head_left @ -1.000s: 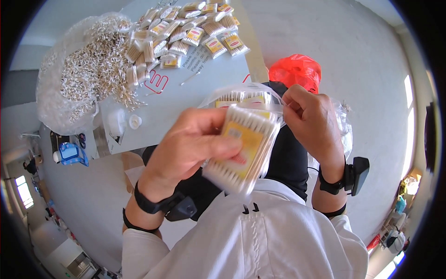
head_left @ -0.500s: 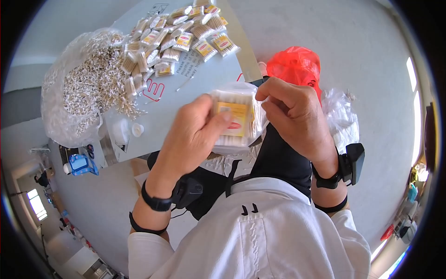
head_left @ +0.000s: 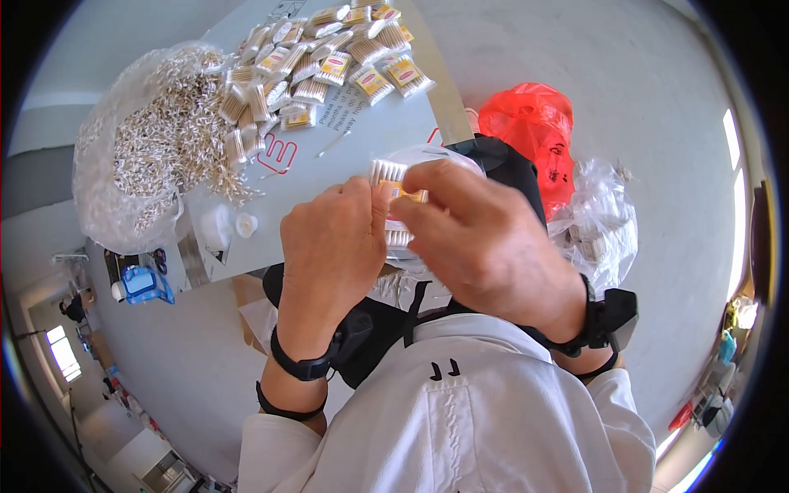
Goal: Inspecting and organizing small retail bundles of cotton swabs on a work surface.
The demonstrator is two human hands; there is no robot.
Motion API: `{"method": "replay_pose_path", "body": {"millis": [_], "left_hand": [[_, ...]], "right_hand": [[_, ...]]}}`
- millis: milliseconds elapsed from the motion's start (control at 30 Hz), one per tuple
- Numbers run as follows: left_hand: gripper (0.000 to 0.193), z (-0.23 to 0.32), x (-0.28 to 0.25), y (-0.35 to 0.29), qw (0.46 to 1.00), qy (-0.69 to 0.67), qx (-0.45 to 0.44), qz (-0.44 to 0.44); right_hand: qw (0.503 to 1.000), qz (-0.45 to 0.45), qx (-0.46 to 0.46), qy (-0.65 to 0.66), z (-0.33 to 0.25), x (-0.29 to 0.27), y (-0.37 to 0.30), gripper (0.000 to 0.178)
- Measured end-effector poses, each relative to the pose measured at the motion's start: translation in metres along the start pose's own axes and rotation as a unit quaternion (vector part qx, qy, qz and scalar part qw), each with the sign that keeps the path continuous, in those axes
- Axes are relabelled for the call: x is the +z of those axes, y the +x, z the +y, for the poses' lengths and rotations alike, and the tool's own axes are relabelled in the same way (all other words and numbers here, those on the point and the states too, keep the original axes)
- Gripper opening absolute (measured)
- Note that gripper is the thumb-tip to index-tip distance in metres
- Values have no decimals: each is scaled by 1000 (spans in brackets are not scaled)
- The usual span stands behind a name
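My left hand (head_left: 335,242) is closed on the left edge of a small pack of cotton swabs (head_left: 386,172), its thumb along the front. The pack has white tips showing and a yellow label. My right hand (head_left: 485,242), slightly blurred, reaches across the pack's front, with bent fingers and thumb gripping it at the label. They cover much of the pack's right side. Behind and below the pack lies clear, whitish plastic (head_left: 448,154), above my lap.
A grey-white table (head_left: 329,185) carries a pile of swab packs (head_left: 308,66). A large clear bag of loose swabs (head_left: 156,148) stands at its left, near a small white cap (head_left: 246,224). Red (head_left: 530,135) and clear (head_left: 604,218) plastic bags lie to the right.
My right hand has come left and down from the pack's right side onto its front. The pack's label is now mostly covered. My left hand has shifted slightly right and turned.
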State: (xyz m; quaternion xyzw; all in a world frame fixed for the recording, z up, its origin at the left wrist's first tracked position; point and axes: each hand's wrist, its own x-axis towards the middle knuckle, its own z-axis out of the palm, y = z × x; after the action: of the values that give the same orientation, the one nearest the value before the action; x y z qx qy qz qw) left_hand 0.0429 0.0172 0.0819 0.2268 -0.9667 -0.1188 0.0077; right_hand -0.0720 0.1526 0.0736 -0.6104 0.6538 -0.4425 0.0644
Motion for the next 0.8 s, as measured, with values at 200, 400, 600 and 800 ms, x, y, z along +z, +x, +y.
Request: {"method": "replay_pose_path", "body": {"millis": [200,400,600,800], "left_hand": [[4,-17,0,-6,993,-116,5,4],[18,-32,30,-3,971,-215,14,103],[26,-26,31,2,900,-387,-68,187],[31,-24,26,1,882,-444,-62,143]], "right_hand": [[993,-83,57,-58,-1,19,-2,56],[989,-80,67,-109,-2,26,0,35],[992,-69,51,-93,3,22,-1,36],[982,-121,142,12,2,20,2,49]]}}
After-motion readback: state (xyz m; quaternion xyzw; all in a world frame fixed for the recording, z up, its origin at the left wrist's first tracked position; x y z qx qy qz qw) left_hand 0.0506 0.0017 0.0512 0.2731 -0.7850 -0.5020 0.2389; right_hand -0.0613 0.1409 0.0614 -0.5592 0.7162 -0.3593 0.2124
